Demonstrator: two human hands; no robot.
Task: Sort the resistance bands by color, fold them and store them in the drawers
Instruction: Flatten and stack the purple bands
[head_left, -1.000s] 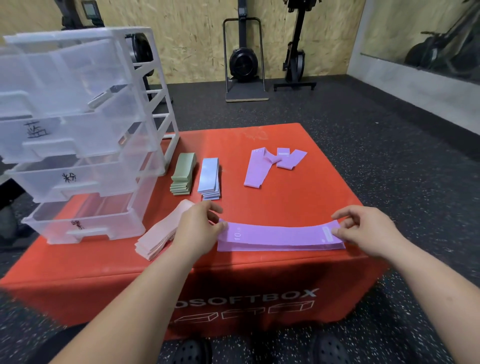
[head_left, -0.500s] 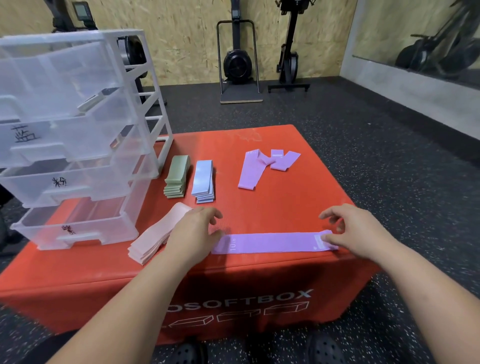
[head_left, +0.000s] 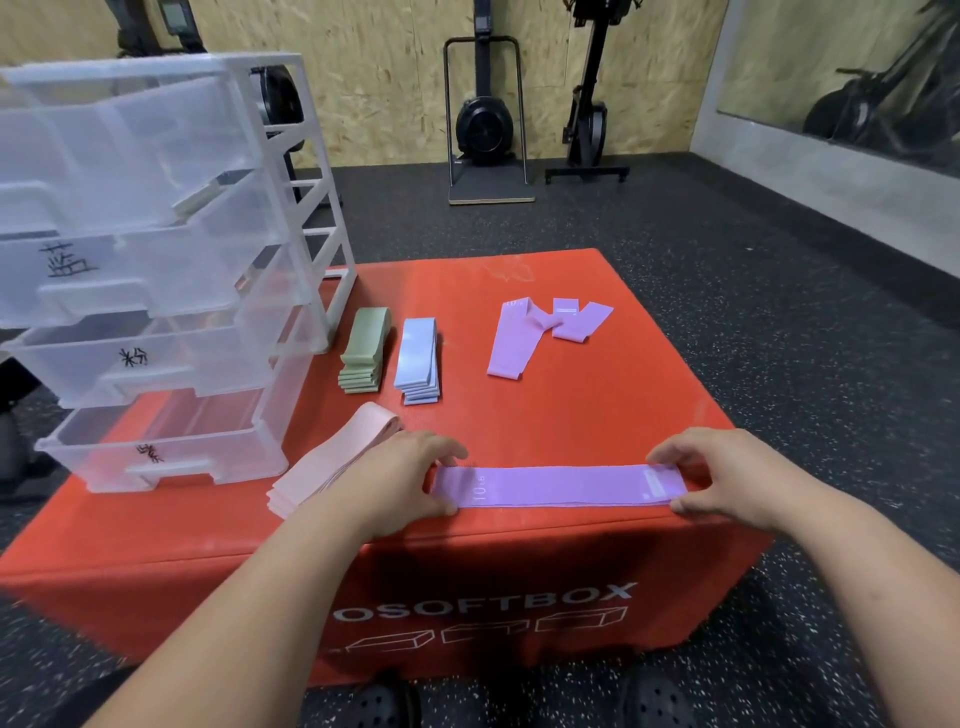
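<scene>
A purple resistance band (head_left: 558, 486) lies flat and stretched out along the near edge of the red box (head_left: 597, 410). My left hand (head_left: 400, 480) pinches its left end and my right hand (head_left: 727, 475) pinches its right end. Folded stacks sit further back: a pink one (head_left: 332, 460) beside my left hand, a green one (head_left: 363, 348) and a blue one (head_left: 418, 358). Loose purple bands (head_left: 540, 330) lie unfolded at the back right. A clear plastic drawer unit (head_left: 156, 270) with labelled, pulled-out drawers stands on the box's left side.
Exercise machines (head_left: 488, 119) stand against the wooden back wall. Dark speckled rubber floor (head_left: 779, 291) surrounds the box. A mirror (head_left: 857, 78) runs along the right wall. My shoes (head_left: 384, 701) show below the box's front.
The purple band, slightly bowed a second ago, now lies flat and straight on the box. Both hands have stayed at its ends, lowering it onto the surface.
</scene>
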